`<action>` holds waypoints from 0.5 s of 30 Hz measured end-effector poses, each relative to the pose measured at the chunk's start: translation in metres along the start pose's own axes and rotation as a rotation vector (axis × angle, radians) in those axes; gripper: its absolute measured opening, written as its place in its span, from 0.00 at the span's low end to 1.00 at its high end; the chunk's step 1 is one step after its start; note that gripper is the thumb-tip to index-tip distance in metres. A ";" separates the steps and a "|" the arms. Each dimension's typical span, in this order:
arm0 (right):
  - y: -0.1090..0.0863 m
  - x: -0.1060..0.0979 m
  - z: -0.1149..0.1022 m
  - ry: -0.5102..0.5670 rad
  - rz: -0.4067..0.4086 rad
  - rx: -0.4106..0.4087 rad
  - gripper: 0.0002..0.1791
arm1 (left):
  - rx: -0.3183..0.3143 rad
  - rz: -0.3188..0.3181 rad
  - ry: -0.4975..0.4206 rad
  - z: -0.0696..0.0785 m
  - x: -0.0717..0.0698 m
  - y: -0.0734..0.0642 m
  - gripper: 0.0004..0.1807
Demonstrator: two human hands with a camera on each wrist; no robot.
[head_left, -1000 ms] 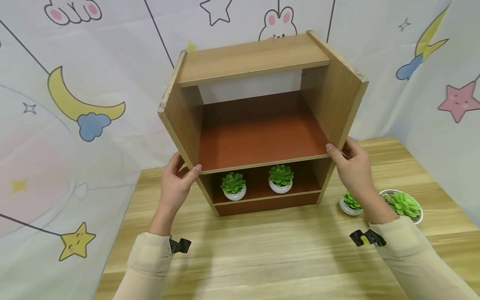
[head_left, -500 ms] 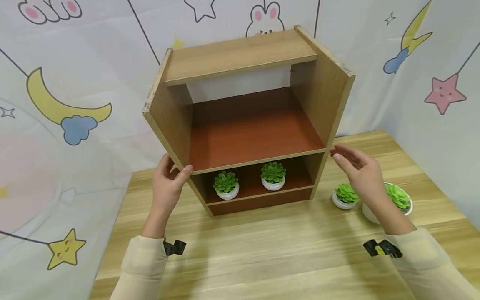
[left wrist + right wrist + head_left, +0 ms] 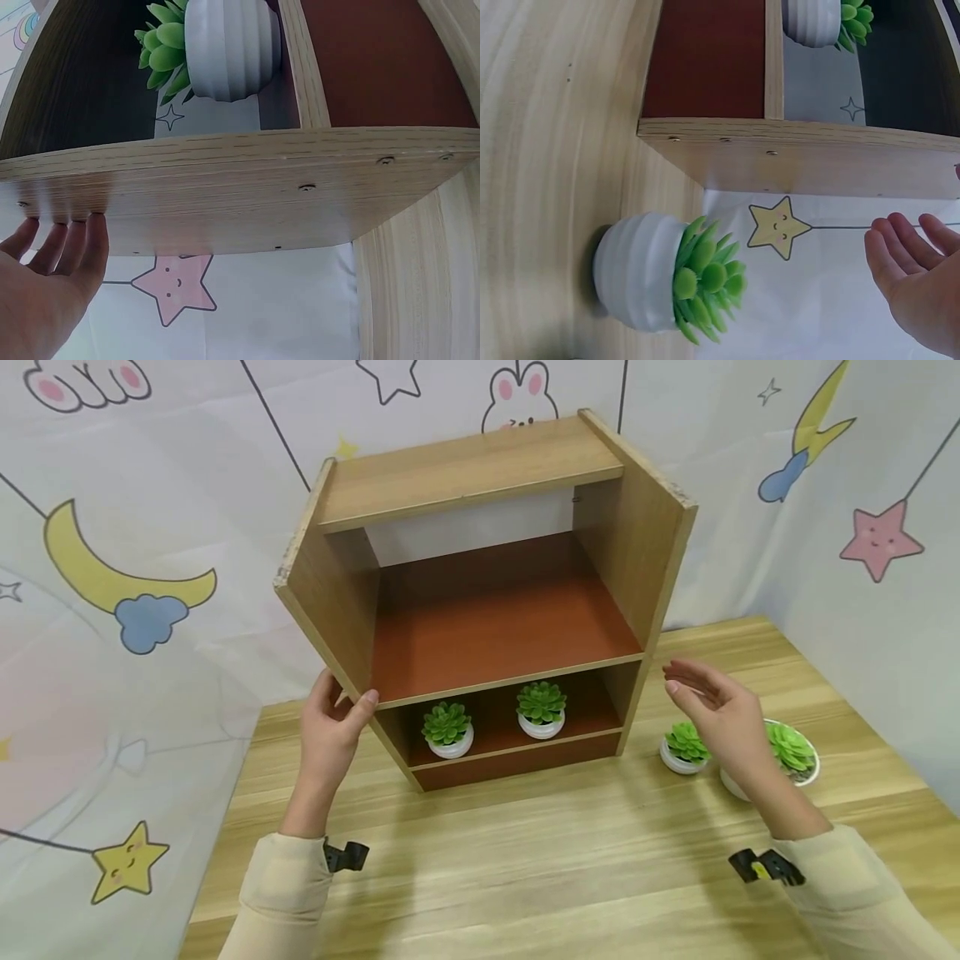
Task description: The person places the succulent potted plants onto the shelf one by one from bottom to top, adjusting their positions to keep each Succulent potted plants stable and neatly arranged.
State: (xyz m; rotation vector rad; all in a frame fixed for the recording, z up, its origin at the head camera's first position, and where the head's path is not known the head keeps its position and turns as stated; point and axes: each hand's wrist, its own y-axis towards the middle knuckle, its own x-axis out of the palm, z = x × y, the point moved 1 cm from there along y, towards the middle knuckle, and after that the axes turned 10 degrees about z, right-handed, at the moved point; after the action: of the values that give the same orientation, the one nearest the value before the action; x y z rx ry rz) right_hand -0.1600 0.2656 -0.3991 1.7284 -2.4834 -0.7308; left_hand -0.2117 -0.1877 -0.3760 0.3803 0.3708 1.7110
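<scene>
Wood-grain shelf unit (image 3: 506,618) with red-brown boards stands on a pale wooden table (image 3: 562,852) before us, two succulents (image 3: 447,731) in white pots on its lower shelf (image 3: 495,731). Our left hand (image 3: 326,735) grips the left side panel (image 3: 330,593), thumb on the front edge. Our right hand (image 3: 723,714), fingers loosely bent and holding nothing, hangs just beside the unit, near a small potted succulent (image 3: 685,747) and a larger planter (image 3: 795,750), partly hidden by the wrist

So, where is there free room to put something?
The upper compartment between the side panels is bare; so is the table before the cabinet. Crowded: the lower compartment, with two potted plants, and right of it, with two more plants.
</scene>
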 end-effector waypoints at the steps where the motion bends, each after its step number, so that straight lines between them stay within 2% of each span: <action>1: -0.001 0.000 0.001 0.004 -0.003 0.000 0.23 | 0.001 0.001 -0.001 0.000 0.000 0.000 0.27; 5: -0.006 -0.001 0.002 0.021 -0.017 0.026 0.24 | 0.006 0.004 -0.003 0.000 0.000 0.000 0.27; 8: -0.010 -0.001 0.002 -0.026 -0.017 0.032 0.26 | 0.011 0.004 -0.006 0.000 0.001 0.000 0.27; 15: -0.012 0.001 0.001 -0.269 0.056 -0.136 0.30 | 0.018 0.004 -0.023 0.000 0.002 -0.001 0.26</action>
State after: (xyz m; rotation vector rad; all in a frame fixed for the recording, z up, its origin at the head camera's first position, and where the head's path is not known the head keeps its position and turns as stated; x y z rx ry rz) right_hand -0.1499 0.2620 -0.4053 1.6013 -2.5615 -1.1675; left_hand -0.2115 -0.1857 -0.3767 0.4139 0.3686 1.7066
